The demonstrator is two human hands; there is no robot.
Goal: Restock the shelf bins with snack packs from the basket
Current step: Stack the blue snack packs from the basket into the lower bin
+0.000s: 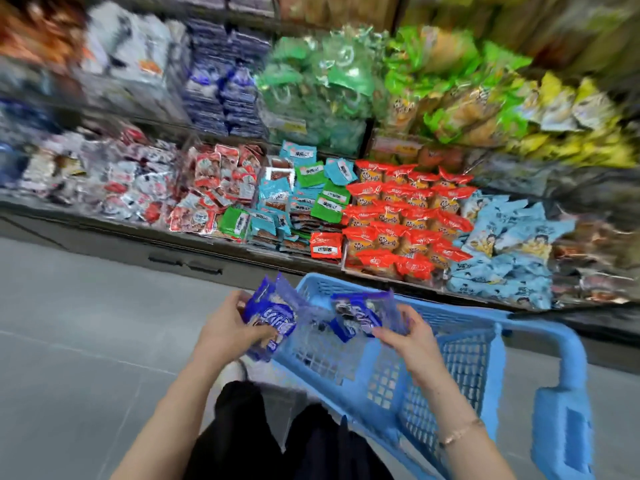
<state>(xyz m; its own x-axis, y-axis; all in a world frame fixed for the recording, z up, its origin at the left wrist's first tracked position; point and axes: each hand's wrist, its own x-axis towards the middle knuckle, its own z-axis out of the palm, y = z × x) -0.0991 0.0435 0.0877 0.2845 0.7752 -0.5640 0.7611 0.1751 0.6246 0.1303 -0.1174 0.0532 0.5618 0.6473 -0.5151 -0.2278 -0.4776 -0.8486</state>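
A light blue plastic basket (464, 348) stands on the floor in front of me, its handle raised at the right. My left hand (228, 327) grips a bunch of blue-and-clear snack packs (273, 317) just left of the basket's rim. My right hand (412, 337) holds more of the same blue packs (360, 315) above the basket's inside. Matching blue packs (225, 84) fill a bin on the upper shelf at centre left.
Low shelf bins hold red-and-white packs (214, 188), teal and green packs (304, 188), orange-red packs (405, 216) and pale blue packs (509, 251). Green bags (325, 81) and yellow bags (561, 112) fill the shelf above. Grey floor (79, 323) lies at the left. My dark trousers (277, 441) are below.
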